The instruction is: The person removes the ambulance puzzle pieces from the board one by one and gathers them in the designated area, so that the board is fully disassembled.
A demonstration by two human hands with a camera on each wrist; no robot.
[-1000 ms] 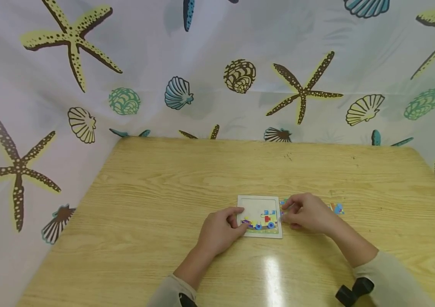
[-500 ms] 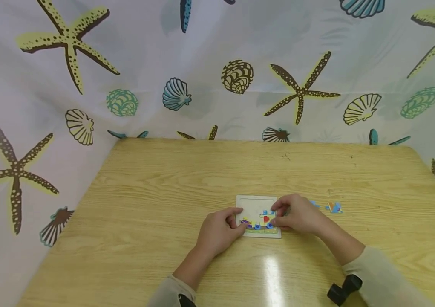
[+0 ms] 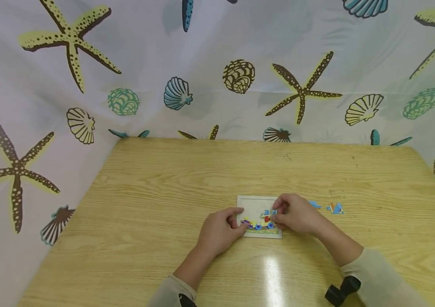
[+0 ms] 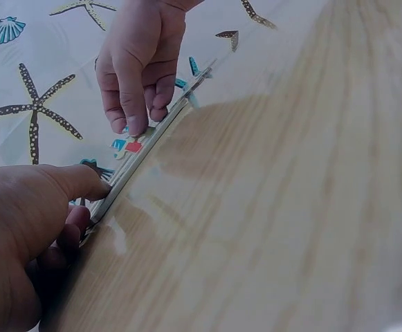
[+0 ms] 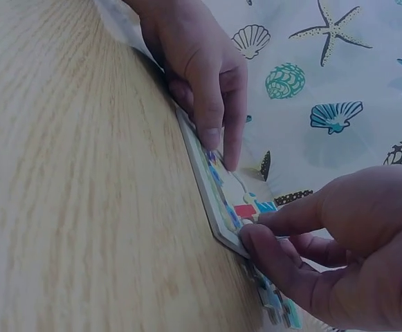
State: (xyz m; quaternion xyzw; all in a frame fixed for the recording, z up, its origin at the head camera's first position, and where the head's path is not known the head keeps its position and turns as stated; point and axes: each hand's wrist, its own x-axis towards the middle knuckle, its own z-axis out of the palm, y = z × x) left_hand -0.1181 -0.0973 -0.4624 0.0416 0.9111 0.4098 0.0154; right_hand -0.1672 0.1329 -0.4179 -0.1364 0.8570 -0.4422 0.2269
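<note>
A jigsaw puzzle tray point(image 3: 253, 204) with a pale rim lies flat on the table, its lower part filled by pieces that form a colourful train picture. My left hand point(image 3: 219, 230) grips the tray's left edge, thumb at the lower left and a finger at the upper left. Over the right side of the tray, my right hand point(image 3: 298, 214) pinches a puzzle piece between thumb and index finger; the fingers hide most of it. In the right wrist view, those fingertips of the right hand point(image 5: 346, 242) sit at the tray's end, beside the red and blue train part point(image 5: 245, 210).
Loose puzzle pieces lie right of the tray: a blue and orange one point(image 3: 335, 207) and a blue one point(image 3: 314, 204) partly behind the right hand. The wooden table point(image 3: 163, 183) meets a shell-and-starfish cloth point(image 3: 209, 111) at its back and left.
My right hand has moved left from beside the tray to over its right side, carrying the puzzle piece. The left hand keeps its hold on the tray.
</note>
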